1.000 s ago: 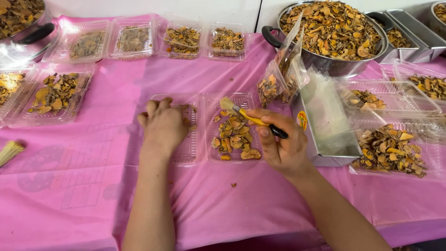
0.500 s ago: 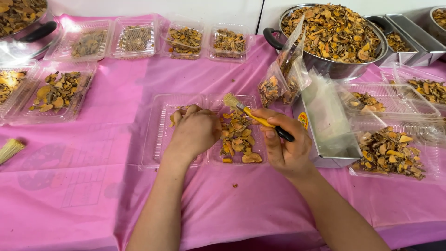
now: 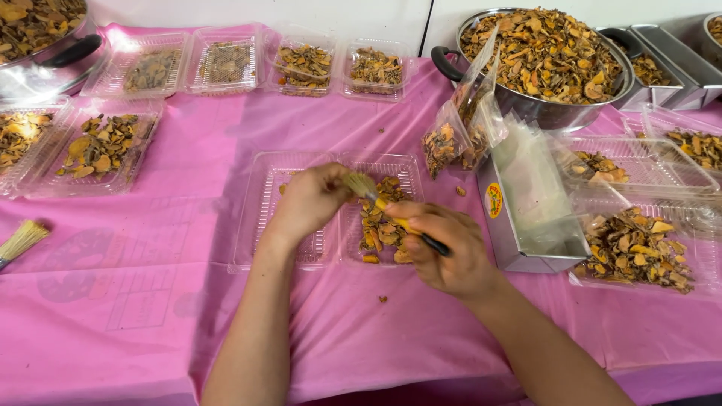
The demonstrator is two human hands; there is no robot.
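Head view of a table (image 3: 150, 301) covered in pink cloth. The landmark is the open clear clamshell tray (image 3: 331, 210) at centre, its lid half lying to the left of its filled half. The right hand (image 3: 444, 248) is closed around the dark handle of a small brush (image 3: 391, 214), whose pale bristles (image 3: 361, 184) point up and left over the tray. The left hand (image 3: 312, 203) is curled directly over the tray's hinge, its fingertips meeting the bristles; whether it pinches a single slice cannot be told, since the fingers hide it. Dried yellow-brown slices (image 3: 380, 225) lie in the tray's right half, partly beneath the brush.

To the right of the tray stands a metal box (image 3: 519, 218) holding clear bags, and beyond it a large steel pot (image 3: 549, 60) heaped with the same slices. Two small filled bags (image 3: 462, 131) lean between the tray and the pot. Further filled trays (image 3: 301, 60) line the far edge behind the tray, and a second brush (image 3: 22, 240) lies well to its left.

Risk, as judged: the tray is light and unanchored, so a firm brush stroke could shift it or flick slices onto the cloth; one crumb (image 3: 382, 298) already lies just in front of the tray.
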